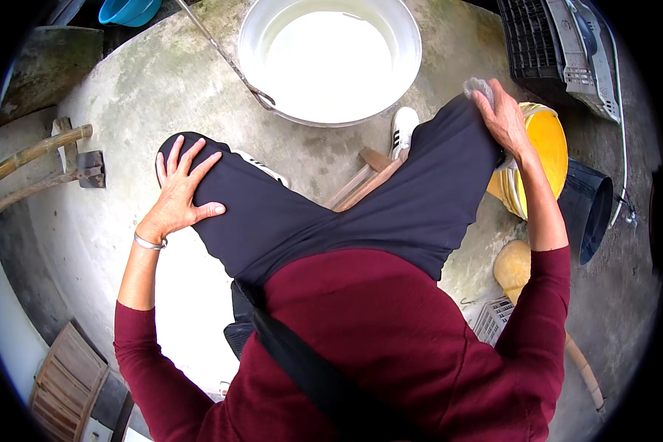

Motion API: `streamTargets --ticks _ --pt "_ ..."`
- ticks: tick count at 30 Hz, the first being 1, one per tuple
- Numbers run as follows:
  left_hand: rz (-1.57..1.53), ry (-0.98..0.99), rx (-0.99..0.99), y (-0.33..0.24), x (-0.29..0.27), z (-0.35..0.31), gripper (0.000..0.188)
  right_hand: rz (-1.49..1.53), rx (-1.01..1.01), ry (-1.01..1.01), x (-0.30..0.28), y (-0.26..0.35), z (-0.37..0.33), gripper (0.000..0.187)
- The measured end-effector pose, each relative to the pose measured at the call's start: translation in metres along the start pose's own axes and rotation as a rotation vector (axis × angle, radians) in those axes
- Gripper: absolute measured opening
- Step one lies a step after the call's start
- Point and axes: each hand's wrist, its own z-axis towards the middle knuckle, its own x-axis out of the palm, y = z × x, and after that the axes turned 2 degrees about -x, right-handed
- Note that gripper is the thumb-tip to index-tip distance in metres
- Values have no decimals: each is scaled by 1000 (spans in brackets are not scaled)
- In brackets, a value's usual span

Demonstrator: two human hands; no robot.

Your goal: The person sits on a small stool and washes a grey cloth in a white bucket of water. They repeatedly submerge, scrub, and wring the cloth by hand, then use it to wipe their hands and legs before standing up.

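Right now the right hand (pixel 502 121) sits on the right knee, fingers curled around a small grey scrubbing pad (pixel 479 87). Yellow bucket (pixel 546 151) is just beside and below it, to the right; white basin (pixel 331 59) lies ahead-left. Left hand (pixel 180 193) rests flat and spread on the left knee, holding nothing, well apart from the bucket.

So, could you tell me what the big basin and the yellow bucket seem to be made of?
The basin looks like metal with a white, glossy, possibly enamelled finish: thin rolled rim, bright reflections. The yellow bucket looks like plastic: uniform saturated colour, smooth, slightly shiny wall.
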Motion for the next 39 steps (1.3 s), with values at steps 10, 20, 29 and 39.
streamTargets --ticks 10,20,29,39 --pt "-64 29 -20 4 -14 33 79 89 -17 119 23 5 39 26" --pt "-331 54 -64 -8 -31 11 72 97 -73 271 19 2 72 22" --pt "-493 145 -135 -41 -28 -33 67 -48 -151 412 -1 24 42 27" --pt "-634 301 -238 -64 -9 -94 65 -652 -589 767 -24 109 25 27"
